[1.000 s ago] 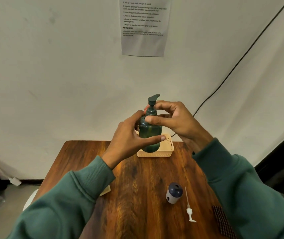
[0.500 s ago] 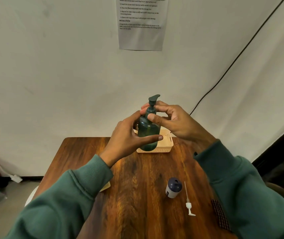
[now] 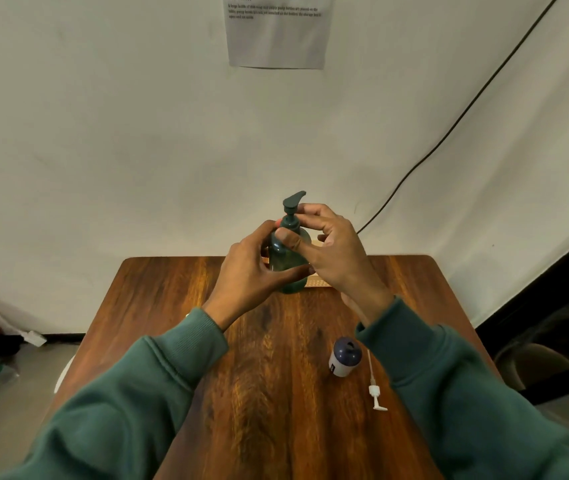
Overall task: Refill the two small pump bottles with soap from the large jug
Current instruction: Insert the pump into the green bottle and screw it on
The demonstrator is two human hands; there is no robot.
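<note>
A dark green pump bottle (image 3: 291, 268) is held upright above the far middle of the wooden table (image 3: 158, 296). My left hand (image 3: 252, 271) wraps around its body. My right hand (image 3: 328, 251) pinches the collar just under the green pump head (image 3: 293, 199). A small white bottle with a dark blue top (image 3: 343, 356) stands near the right front, with its loose white pump and tube (image 3: 375, 388) lying flat beside it. The large jug is not in view.
A tan slotted basket (image 3: 317, 281) sits behind the green bottle at the table's back edge, mostly hidden by my hands. A black cable (image 3: 449, 133) runs down the wall to the right. A printed sheet (image 3: 276, 32) hangs above.
The view has tilted downward and the hands with the green bottle sit lower against the table. My right fingers have shifted around the pump collar. The white bottle and loose pump stay put.
</note>
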